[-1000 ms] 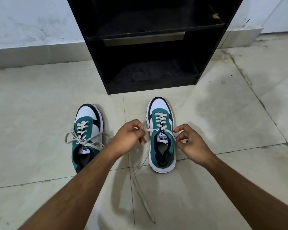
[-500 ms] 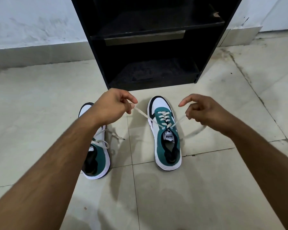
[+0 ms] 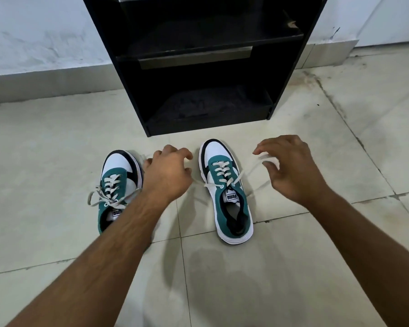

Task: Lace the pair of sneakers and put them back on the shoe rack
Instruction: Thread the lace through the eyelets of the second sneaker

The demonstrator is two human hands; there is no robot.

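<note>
The black shoe rack (image 3: 198, 67) is seen empty behind the tiled floor (image 3: 45, 232), where both green-and-white sneakers stand. The right sneaker (image 3: 227, 197) is flanked by the hands. The left hand (image 3: 167, 173) and right hand (image 3: 293, 168) are spread, fingers apart, nothing clamped. Its lace ends (image 3: 253, 167) are likely dropped slack; eyelets could loosen, and the left sneaker (image 3: 116, 185) remains untied.

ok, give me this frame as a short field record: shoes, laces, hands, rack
left shoe: teal-and-white sneaker on the tiled floor, cream lace loose
right shoe: matching sneaker, cream lace ends splayed to both sides
left hand: between the shoes, fingers curled, grip unclear
right hand: open, lace blurred beneath the fingers
rack: black wooden shoe rack, visible shelves hold no shoes
</note>
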